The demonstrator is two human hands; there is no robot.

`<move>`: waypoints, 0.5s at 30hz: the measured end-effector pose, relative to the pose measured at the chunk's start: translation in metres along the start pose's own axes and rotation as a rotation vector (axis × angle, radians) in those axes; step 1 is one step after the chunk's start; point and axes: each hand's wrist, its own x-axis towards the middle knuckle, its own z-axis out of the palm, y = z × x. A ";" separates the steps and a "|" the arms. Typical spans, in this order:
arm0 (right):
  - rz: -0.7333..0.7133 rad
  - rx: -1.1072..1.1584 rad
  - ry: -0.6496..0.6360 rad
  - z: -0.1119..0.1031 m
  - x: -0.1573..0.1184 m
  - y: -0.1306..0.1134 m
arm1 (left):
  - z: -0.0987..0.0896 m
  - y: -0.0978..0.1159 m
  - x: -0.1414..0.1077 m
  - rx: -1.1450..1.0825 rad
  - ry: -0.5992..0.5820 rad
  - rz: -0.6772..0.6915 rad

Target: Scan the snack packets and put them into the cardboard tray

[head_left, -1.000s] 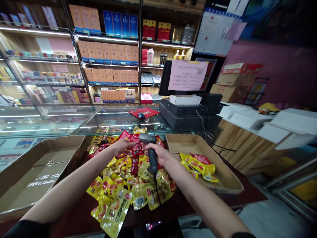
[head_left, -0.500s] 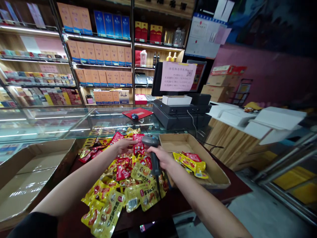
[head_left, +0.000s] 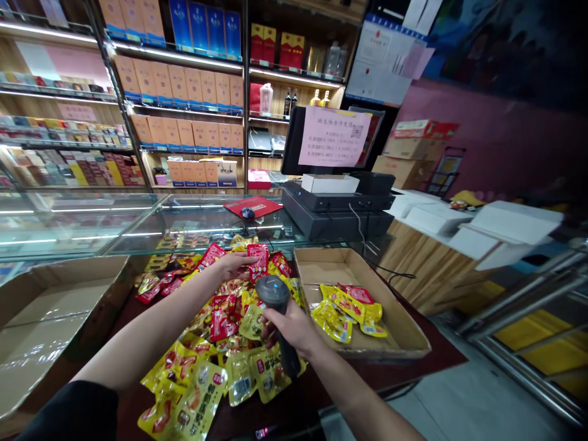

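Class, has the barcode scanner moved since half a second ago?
Yes: the scanner now sits lower in view, judged against the far rim of the right-hand carton.

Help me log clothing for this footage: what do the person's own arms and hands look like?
The left hand and right hand are both bare: no gloves, and no watch or bracelet shows. A plain black sleeve ends around the left elbow. On the right, no sleeve shows before the arm leaves the picture.
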 end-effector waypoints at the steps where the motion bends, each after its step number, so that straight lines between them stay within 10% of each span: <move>1: 0.009 0.012 0.007 0.003 0.000 0.001 | -0.001 -0.001 0.001 0.003 -0.004 0.002; 15: -0.049 -0.067 0.091 0.014 0.019 0.005 | -0.005 0.000 -0.011 -0.047 0.040 0.019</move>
